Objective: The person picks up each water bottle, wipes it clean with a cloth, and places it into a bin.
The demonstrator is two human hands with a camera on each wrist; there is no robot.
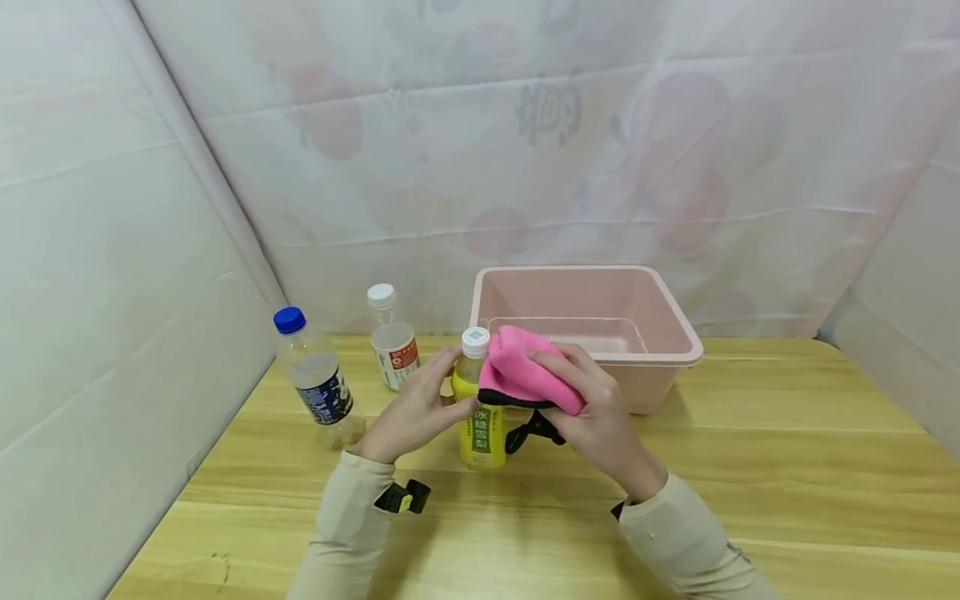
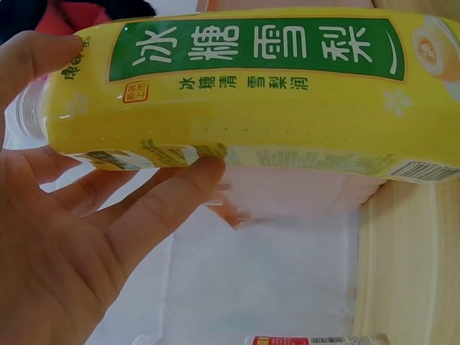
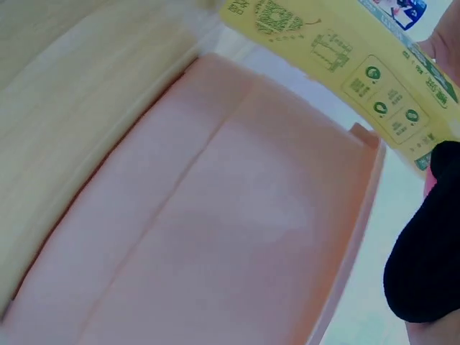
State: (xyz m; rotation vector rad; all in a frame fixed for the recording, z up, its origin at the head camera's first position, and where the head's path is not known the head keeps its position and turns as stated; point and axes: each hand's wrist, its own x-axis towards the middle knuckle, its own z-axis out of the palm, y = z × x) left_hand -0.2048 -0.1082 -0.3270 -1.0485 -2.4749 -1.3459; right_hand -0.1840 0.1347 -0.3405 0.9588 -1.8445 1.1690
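Note:
A yellow-labelled drink bottle with a white cap stands upright on the table in the head view. My left hand holds it from the left, thumb in front and fingers behind. In the left wrist view, the fingers of this hand lie along the yellow bottle near its neck. A folded pink cloth with black edging is gripped in my right hand, pressed to the bottle's upper right side. The right wrist view shows a black part of the cloth against the yellow label.
A pink plastic basin stands behind the right hand. To the left are a clear bottle with a blue cap and one with a white cap. Black looped material shows under the cloth. A pale curtain backs the wooden table.

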